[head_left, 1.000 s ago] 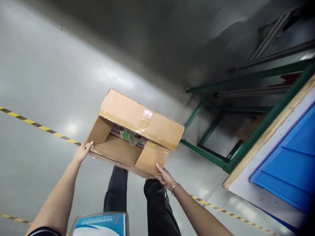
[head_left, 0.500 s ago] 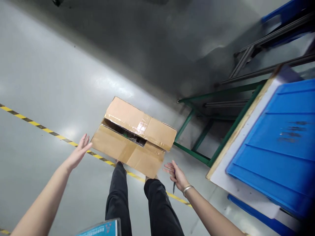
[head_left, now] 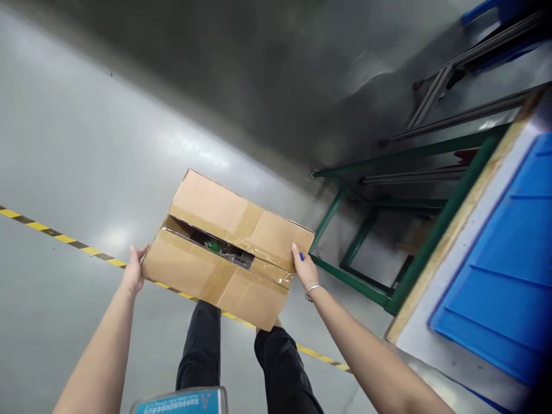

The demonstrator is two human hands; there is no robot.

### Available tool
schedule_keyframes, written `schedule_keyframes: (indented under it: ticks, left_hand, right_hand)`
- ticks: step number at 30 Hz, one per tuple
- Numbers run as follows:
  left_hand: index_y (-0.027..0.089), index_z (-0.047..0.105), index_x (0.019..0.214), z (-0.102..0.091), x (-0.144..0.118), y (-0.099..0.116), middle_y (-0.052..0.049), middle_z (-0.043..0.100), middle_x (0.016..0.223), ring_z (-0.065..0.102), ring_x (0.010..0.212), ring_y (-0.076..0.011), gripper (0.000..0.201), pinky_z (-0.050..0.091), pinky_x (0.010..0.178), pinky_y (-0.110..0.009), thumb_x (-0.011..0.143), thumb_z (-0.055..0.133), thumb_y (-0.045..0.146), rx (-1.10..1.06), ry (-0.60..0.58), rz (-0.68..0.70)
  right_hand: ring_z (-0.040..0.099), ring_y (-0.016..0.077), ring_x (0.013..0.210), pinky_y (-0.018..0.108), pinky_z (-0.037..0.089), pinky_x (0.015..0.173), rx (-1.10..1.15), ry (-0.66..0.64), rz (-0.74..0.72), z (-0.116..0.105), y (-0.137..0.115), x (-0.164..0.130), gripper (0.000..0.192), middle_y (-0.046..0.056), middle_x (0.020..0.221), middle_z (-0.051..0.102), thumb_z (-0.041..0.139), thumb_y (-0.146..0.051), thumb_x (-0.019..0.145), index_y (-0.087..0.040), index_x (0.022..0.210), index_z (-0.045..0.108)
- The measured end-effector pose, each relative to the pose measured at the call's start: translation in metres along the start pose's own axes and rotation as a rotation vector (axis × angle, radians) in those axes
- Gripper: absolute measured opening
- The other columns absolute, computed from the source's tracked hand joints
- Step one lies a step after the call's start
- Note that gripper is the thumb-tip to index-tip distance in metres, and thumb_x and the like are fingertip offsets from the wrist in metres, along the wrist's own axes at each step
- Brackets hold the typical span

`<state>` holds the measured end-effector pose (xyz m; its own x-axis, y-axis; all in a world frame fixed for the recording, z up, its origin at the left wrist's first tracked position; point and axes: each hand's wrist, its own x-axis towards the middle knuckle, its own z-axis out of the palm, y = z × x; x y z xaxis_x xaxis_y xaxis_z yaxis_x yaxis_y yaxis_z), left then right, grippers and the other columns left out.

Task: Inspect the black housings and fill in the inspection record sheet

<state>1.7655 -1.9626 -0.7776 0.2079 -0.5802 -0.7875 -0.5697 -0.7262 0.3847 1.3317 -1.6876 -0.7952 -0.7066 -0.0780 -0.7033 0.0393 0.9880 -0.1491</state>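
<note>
The cardboard box hung over the grey floor, left hand and right hand pressed on its ends; a blue-printed label below was unreadable.

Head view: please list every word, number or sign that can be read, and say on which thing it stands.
No text can be read.
Card at the bottom edge: white print on blue and a red mark, too blurred.
Cardboard box: no print on the outside; the packets inside are too small to read.
Blue bin: no label visible.
</note>
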Motion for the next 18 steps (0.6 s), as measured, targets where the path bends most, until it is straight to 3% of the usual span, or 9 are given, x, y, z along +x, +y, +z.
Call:
schedule_keyframes:
  ticks: [3,8,14,18]
  left_hand:
    - [0.012,0.062,0.119,-0.007,0.021,-0.011,-0.015,0.071,0.104,0.069,0.098,-0.0252,0.058,0.055,0.09,-0.046,0.098,0.027,0.053,-0.139,-0.169,-0.144]
    - [0.015,0.063,0.115,-0.005,0.027,-0.019,-0.007,0.074,0.083,0.071,0.071,-0.0213,0.035,0.059,0.069,-0.034,0.09,0.051,0.035,-0.234,-0.229,-0.238]
    - [0.019,0.066,0.11,-0.013,0.012,-0.024,-0.009,0.075,0.095,0.071,0.09,-0.0273,0.042,0.058,0.073,-0.035,0.081,0.064,0.049,-0.205,-0.265,-0.239]
    - [0.023,0.068,0.105,-0.018,0.016,-0.025,-0.007,0.07,0.116,0.059,0.118,-0.0273,0.05,0.052,0.091,-0.03,0.072,0.072,0.061,-0.15,-0.252,-0.14]
  right_hand:
    - [0.061,0.0385,0.11,0.046,0.045,0.091,-0.079,0.051,-0.006,0.018,0.02,-0.007,0.079,0.025,0.116,0.065,0.029,-0.075,0.09,-0.009,0.12,0.06]
    - [0.064,0.0356,0.099,0.039,0.045,0.077,-0.125,0.198,0.022,0.046,0.037,-0.019,0.072,0.022,0.107,0.068,0.018,-0.067,0.095,-0.012,0.12,0.057]
    - [0.063,0.0324,0.083,0.032,0.035,0.062,-0.129,0.378,0.044,0.068,0.043,-0.006,0.061,0.017,0.095,0.069,0.021,-0.065,0.094,-0.017,0.109,0.057]
    - [0.058,0.0309,0.07,0.032,0.025,0.056,-0.132,0.465,0.033,0.074,0.049,0.007,0.058,0.014,0.078,0.064,0.021,-0.063,0.094,-0.018,0.097,0.056]
